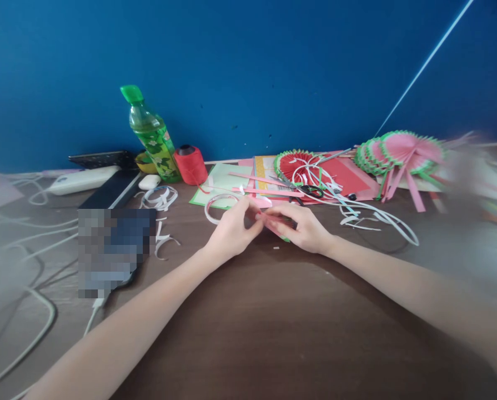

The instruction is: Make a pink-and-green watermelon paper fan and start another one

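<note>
My left hand point(235, 226) and my right hand point(305, 228) meet above the table. Between their fingertips they pinch a small folded piece of pinkish-red paper point(270, 221). A bit of green shows under the right fingers, and most of the piece is hidden by them. Just behind my left hand lies a roll of clear tape point(209, 211). Beyond both hands are pink paper strips point(269, 191) and scissors with black handles point(312, 191). A red pleated paper rosette point(300, 166) with a green edge rests on the coloured sheets behind.
A green-capped drink bottle point(150, 133) and a spool of red thread point(191, 165) stand against the blue wall. Pink and green paper fans point(410, 153) lie to the right, near looped white cords point(390, 216). A phone point(115, 253) with a cable lies left on the brown table point(281, 333).
</note>
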### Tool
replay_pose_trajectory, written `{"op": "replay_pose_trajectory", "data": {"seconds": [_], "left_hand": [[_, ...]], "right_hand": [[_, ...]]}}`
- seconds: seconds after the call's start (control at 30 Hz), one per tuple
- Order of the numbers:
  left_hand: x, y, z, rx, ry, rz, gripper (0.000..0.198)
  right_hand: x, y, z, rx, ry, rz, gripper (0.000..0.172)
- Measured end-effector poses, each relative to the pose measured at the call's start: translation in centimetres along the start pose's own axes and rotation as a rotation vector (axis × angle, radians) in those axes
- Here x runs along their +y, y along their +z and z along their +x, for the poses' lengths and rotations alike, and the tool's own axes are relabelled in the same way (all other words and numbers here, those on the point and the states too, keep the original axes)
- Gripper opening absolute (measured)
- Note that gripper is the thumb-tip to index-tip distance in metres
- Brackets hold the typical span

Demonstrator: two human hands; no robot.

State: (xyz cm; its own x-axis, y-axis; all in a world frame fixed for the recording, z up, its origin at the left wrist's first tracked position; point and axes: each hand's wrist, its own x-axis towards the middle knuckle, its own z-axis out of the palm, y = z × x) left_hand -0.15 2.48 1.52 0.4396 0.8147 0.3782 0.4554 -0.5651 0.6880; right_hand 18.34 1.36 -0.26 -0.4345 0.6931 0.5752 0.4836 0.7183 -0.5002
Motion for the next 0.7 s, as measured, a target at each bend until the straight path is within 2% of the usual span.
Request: {"op": "replay_pose_trajectory", "data": {"seconds": [0.3,0.5,0.6,0.7], "left_hand": [[-0.29,-0.06,0.1,-0.025,0.07,0.006,0.01],[-0.49,0.1,0.2,-0.028,0.015,-0.051,0.007],[-0.81,-0.07,0.37,0.044,0.004,-0.08,0.007],[-0.86,-0.22,0.38,0.12,0.07,0.015,0.003]], "right_hand": [[-0.3,-0.06,0.24,-0.016,0.013,0.022,0.018],[-0.01,0.15,0.12,0.013,0.027,0.003,0.018],[0.09,0.2,0.23,0.046,0.071,0.015,0.019],[-0.01,0.15,0.38,0.056,0.105,0.054,0.018]]}}
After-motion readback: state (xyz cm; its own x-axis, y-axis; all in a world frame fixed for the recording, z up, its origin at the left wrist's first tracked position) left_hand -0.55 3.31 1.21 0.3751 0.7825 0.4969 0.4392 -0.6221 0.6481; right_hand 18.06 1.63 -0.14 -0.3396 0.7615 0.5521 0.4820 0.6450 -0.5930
